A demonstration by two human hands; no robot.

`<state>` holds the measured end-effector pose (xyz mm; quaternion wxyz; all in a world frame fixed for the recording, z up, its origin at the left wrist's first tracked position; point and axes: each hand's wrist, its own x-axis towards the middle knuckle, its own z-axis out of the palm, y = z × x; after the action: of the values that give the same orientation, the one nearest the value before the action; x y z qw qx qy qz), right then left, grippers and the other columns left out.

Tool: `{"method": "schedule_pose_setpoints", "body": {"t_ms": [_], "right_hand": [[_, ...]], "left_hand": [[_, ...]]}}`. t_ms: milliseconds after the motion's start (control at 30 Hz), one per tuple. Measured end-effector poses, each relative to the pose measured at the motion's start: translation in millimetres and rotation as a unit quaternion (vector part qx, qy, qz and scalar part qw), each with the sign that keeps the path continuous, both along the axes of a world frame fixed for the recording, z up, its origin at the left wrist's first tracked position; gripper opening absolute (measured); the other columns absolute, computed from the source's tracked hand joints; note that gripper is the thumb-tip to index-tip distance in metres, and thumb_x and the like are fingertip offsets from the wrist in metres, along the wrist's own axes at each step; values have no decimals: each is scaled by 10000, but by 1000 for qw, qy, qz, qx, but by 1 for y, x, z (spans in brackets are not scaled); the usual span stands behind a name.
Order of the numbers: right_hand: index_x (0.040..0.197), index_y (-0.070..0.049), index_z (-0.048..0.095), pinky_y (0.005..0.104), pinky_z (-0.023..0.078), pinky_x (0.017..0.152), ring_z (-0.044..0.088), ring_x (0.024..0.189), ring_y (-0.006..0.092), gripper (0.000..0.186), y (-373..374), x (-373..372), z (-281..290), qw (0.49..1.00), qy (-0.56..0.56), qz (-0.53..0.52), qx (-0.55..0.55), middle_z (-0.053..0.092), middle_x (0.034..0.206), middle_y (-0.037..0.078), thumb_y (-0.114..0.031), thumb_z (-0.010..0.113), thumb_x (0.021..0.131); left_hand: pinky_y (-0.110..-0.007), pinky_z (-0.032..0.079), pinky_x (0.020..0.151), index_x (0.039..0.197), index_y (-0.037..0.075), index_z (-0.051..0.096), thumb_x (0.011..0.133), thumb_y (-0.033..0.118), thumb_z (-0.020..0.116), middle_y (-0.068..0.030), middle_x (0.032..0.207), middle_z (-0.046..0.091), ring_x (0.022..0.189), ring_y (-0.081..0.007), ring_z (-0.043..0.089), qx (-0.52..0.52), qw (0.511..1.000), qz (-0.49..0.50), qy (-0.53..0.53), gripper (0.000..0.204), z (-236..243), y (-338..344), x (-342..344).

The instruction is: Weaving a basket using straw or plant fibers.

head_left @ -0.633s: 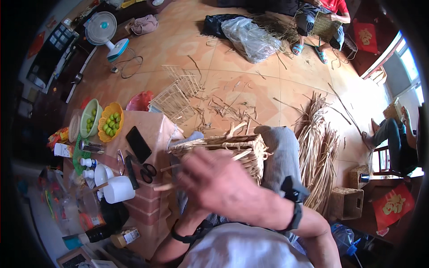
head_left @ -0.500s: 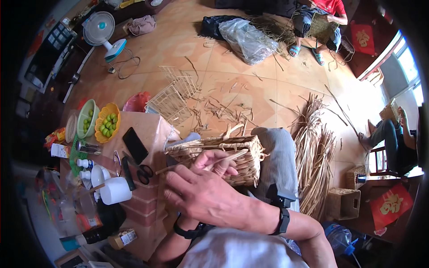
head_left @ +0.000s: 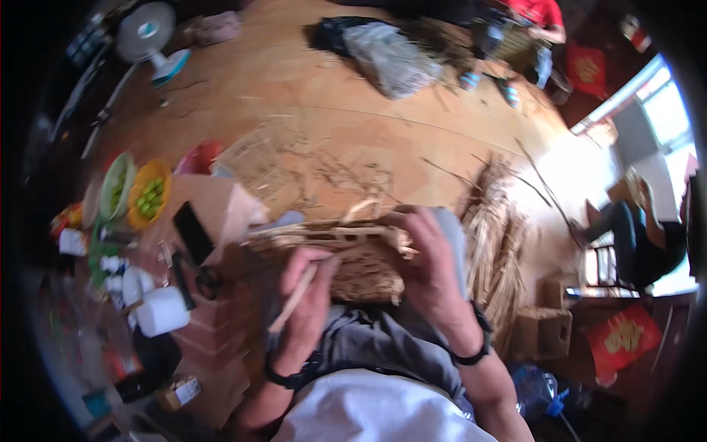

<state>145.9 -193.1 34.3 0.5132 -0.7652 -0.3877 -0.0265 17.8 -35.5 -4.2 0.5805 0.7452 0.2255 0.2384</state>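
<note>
A woven basket of pale dried strips (head_left: pixel 359 272) rests on my lap, with loose ends sticking up from its rim. My left hand (head_left: pixel 303 283) is closed on a pale strip (head_left: pixel 286 306) at the near left side of the basket, the strip angling down over my fingers. My right hand (head_left: pixel 428 265) grips the basket at its right end, fingers over the top corner. The picture is blurred, so the exact fingertip contact is unclear.
Left, a table (head_left: pixel 224 221) holds fruit bowls, phone, scissors, bottles and a white container (head_left: pixel 162 311). Right lie strip bundles (head_left: pixel 490 236) and small baskets (head_left: pixel 541 331). A wire frame (head_left: pixel 261 151) lies ahead. Two other people (head_left: pixel 530 22) sit at top right and far right (head_left: pixel 633 243).
My right hand has moved from over my left hand to the basket's right end, uncovering my left hand and the strip. The view has turned slightly, shifting the room leftward.
</note>
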Motion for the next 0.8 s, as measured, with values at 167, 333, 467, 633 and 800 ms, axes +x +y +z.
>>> {"method": "schedule_pose_setpoints", "body": {"t_ms": [167,333,467,633,800], "right_hand": [[1304,-14,597,388,537,900,637,1078,326,438,2,-1,-5,995,80,45,31,612,1138,153,-21,768,901],[1311,-37,625,315,577,937,675,1112,182,340,-90,42,-56,962,237,-50,124,628,1256,79,-78,730,990],[1252,-61,661,272,570,797,702,965,136,239,-222,81,-134,922,288,-251,58,698,1150,36,-91,701,1019],[1194,-25,680,279,570,676,715,809,146,229,-362,55,-258,844,361,-395,-33,719,955,51,-156,686,1006],[1228,30,642,306,573,600,731,733,172,287,-368,-4,-342,727,536,-430,7,710,951,87,-133,672,993]], "left_hand": [[-270,470,853,996,19,661,1005,160,721,4,933,632,917,-100,557,9,999,22,21,153,1,18,-10],[-250,422,880,1028,39,656,1037,183,693,14,998,615,956,-86,520,-31,999,14,27,149,2,33,-24],[-328,458,1032,1155,56,636,1055,249,681,-67,1138,662,1063,-170,607,-171,982,-31,-74,222,-13,53,-38],[-351,470,1038,1273,51,633,1068,243,655,-78,1234,657,1133,-199,594,-356,922,-57,-141,282,-12,59,-33],[-382,457,1100,1364,46,601,1077,221,632,-85,1320,622,1209,-221,571,-377,908,-67,-167,338,-19,72,-38]]}}
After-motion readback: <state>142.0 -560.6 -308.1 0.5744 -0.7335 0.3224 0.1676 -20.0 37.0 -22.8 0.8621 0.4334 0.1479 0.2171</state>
